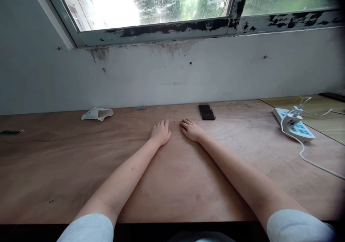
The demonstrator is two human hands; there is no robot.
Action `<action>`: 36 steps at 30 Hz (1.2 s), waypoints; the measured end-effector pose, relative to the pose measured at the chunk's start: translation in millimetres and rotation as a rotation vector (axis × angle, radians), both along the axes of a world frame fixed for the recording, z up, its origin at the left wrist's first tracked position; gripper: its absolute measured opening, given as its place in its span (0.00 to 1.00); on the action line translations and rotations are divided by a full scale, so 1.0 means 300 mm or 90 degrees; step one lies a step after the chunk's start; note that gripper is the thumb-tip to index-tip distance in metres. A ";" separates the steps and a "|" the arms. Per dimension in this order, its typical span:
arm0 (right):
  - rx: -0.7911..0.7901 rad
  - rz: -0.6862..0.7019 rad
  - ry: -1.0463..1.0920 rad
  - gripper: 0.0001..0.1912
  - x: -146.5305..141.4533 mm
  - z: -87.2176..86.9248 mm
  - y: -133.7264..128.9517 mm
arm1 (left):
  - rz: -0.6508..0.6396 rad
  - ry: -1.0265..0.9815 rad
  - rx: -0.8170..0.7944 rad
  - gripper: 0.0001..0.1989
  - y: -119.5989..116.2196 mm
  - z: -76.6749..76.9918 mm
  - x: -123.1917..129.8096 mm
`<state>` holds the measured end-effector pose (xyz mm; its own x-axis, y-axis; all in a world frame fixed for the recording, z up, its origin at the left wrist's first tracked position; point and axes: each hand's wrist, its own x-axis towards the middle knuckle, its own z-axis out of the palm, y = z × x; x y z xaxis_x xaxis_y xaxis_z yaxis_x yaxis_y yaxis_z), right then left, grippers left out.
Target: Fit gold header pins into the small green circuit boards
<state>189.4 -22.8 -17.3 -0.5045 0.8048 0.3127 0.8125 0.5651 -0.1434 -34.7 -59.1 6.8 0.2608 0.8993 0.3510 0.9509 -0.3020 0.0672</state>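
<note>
Both arms stretch forward over a reddish-brown wooden table point(172, 184). My left hand point(161, 132) lies palm down on the wood, fingers stretched out, holding nothing. A short gap separates it from my right hand point(191, 129), which also rests flat on the tabletop with its fingers extended. Just beyond the right hand is a dark rectangular object point(207, 112), blurred by pixelation, so its kind cannot be made out. A small grey item point(141, 108) lies near the wall, beyond the left hand.
A white paper bag or pouch point(93, 114) lies open toward the back left. At the far left edge is a thin dark object point(11, 132). On the right, a white power strip point(301, 130) holds plugs with a white cable point(304, 155). A wall and window point(161, 28) stand behind.
</note>
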 end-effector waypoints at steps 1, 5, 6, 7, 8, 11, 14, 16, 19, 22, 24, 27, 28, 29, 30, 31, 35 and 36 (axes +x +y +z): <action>-0.003 -0.002 -0.001 0.23 -0.001 0.000 -0.001 | 0.036 0.005 0.006 0.23 0.005 0.001 -0.025; -0.017 -0.007 0.003 0.23 0.000 0.002 0.000 | 0.172 -0.005 -0.006 0.19 0.030 -0.004 -0.090; -0.017 -0.004 0.002 0.23 0.002 0.003 0.001 | 0.185 -0.006 -0.014 0.18 0.036 -0.006 -0.095; -0.016 0.001 0.000 0.23 0.005 0.005 0.002 | 0.189 -0.005 -0.021 0.17 0.041 -0.008 -0.097; -0.013 0.006 -0.002 0.23 0.007 0.007 0.003 | 0.189 -0.003 -0.025 0.16 0.044 -0.010 -0.096; -0.002 0.028 -0.004 0.22 0.009 0.015 0.003 | 0.183 0.003 -0.030 0.14 0.047 -0.010 -0.090; 0.006 0.036 0.000 0.21 0.007 0.021 0.001 | 0.177 0.004 -0.032 0.14 0.044 -0.007 -0.088; 0.007 0.037 0.002 0.21 0.006 0.022 -0.001 | 0.173 0.005 -0.033 0.15 0.043 -0.006 -0.089; -0.002 0.033 0.003 0.22 0.007 0.020 -0.001 | 0.175 0.007 -0.034 0.14 0.044 -0.009 -0.088; -0.008 0.033 0.003 0.22 0.009 0.017 0.003 | 0.180 0.001 -0.035 0.13 0.045 -0.013 -0.085; -0.008 0.037 0.003 0.22 0.010 0.015 0.006 | 0.178 0.000 -0.040 0.14 0.043 -0.013 -0.084; -0.011 0.035 0.009 0.22 0.010 0.014 0.008 | 0.136 0.021 -0.052 0.15 0.040 -0.001 -0.106; -0.013 0.036 0.010 0.22 0.010 0.015 0.007 | 0.111 0.033 -0.058 0.16 0.040 0.006 -0.126; -0.015 0.037 0.011 0.22 0.010 0.016 0.007 | 0.093 0.044 -0.063 0.17 0.042 0.015 -0.156; -0.018 0.038 0.011 0.22 0.010 0.017 0.006 | 0.090 0.054 -0.068 0.18 0.046 0.024 -0.196; -0.020 0.039 0.011 0.22 0.011 0.019 0.004 | 0.113 0.060 -0.067 0.19 0.050 0.033 -0.248; -0.018 0.037 0.017 0.21 0.011 0.025 -0.002 | 0.402 0.059 -0.088 0.25 0.057 0.056 -0.572; -0.015 0.035 0.018 0.21 0.011 0.026 -0.003 | 0.487 0.044 -0.091 0.28 0.050 0.057 -0.672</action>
